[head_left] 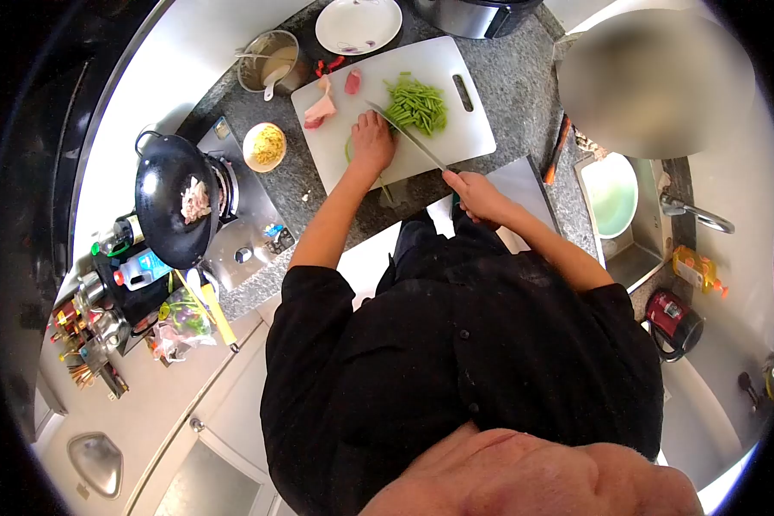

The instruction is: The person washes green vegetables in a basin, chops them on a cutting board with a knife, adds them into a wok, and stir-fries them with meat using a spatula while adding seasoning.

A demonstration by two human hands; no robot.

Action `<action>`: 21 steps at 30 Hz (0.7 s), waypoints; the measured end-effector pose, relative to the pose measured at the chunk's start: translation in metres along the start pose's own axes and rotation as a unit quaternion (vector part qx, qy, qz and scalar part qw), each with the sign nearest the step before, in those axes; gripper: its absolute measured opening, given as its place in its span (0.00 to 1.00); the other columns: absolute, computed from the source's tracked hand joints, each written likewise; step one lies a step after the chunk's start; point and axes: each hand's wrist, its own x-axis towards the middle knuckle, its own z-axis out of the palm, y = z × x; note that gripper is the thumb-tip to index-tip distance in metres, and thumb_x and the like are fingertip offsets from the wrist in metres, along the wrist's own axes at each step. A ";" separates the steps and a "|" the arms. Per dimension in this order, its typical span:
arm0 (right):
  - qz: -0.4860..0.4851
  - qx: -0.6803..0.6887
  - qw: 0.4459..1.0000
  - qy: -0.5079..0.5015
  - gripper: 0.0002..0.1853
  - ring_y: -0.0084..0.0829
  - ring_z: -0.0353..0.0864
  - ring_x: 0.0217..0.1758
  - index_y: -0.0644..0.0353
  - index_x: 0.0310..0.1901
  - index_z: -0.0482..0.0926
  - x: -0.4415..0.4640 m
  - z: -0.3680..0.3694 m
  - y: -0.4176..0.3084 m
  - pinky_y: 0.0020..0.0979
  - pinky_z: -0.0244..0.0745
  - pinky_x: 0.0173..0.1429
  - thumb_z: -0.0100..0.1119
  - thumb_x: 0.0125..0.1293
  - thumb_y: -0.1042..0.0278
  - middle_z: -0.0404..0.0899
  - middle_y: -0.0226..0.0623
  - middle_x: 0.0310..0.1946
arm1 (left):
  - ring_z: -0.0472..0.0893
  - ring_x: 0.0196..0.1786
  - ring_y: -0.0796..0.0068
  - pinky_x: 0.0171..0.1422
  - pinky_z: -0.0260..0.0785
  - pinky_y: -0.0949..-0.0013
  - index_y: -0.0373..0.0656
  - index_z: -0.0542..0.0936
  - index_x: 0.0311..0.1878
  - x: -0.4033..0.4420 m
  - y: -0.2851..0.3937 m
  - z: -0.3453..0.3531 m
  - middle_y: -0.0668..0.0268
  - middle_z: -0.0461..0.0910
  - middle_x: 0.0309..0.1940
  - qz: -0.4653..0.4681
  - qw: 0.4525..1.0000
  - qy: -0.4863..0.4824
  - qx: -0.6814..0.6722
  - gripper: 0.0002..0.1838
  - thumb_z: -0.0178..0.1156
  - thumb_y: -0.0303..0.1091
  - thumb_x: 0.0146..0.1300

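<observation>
White board (447, 77) bears 1 green pile (417, 105), right hand (482, 198) grips 1 knife (420, 145), left hand (372, 142) bunched beside it.

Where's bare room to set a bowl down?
Best bet: counter between cutting board and sink. Smaller: the strip between yellow-filled bowl and board. Board corner below the handle slot is bare too. Crowded: mid-board, with left hand and knife; beside the wok, among bottles.
</observation>
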 end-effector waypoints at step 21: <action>-0.050 0.063 0.997 0.009 0.30 0.27 0.69 0.12 0.67 0.34 0.74 -0.017 0.002 -0.012 0.32 0.65 0.16 0.46 0.72 0.40 0.68 0.33 0.16 | 0.68 0.58 0.53 0.62 0.62 0.55 0.34 0.68 0.57 -0.015 -0.014 -0.020 0.52 0.70 0.53 0.006 0.997 0.045 -0.054 0.48 0.77 0.54 0.36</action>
